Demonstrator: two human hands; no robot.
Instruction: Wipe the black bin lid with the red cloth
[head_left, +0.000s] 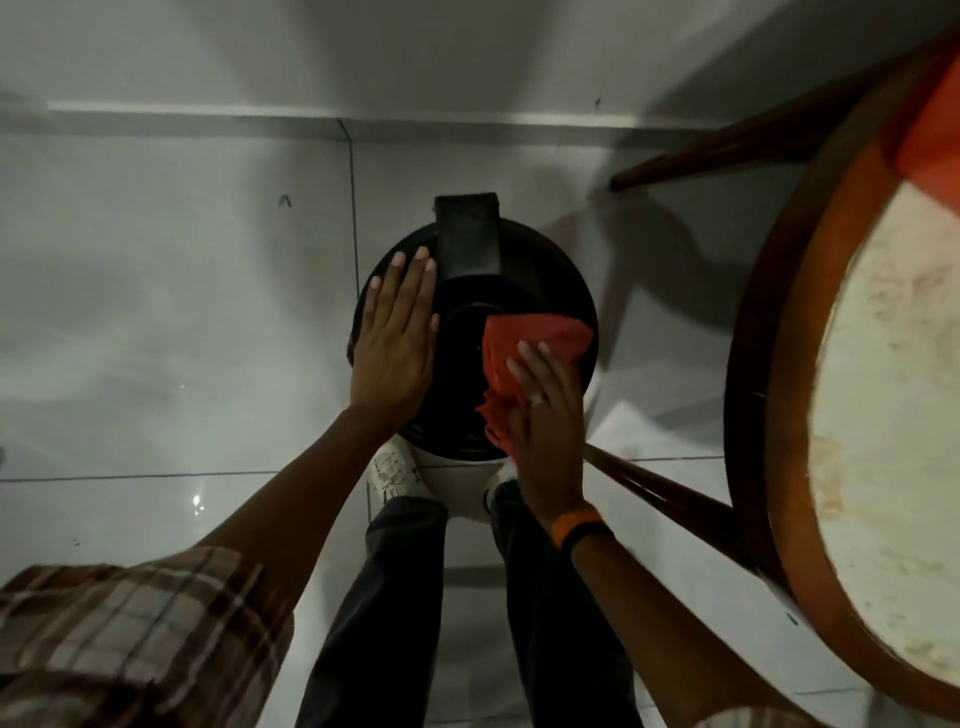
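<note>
We press our left hand (395, 343) flat, fingers apart, on the black bin lid (540, 280) on the floor to steady it, while our right hand (545, 431) pins the red cloth (535, 338) against its right edge.

**Gloss and weave**

The lid (535, 280) looks like smooth black plastic with a dull sheen; its raised hinge block (467, 239) is matt and finely grained. The cloth (535, 338) is soft red fabric, creased. The floor (156, 312) is glossy pale tile that mirrors the lights. The tabletop (893, 415) is mottled, stone-like, rimmed in polished brown wood. The sleeve (130, 634) is plaid woven cloth.
</note>
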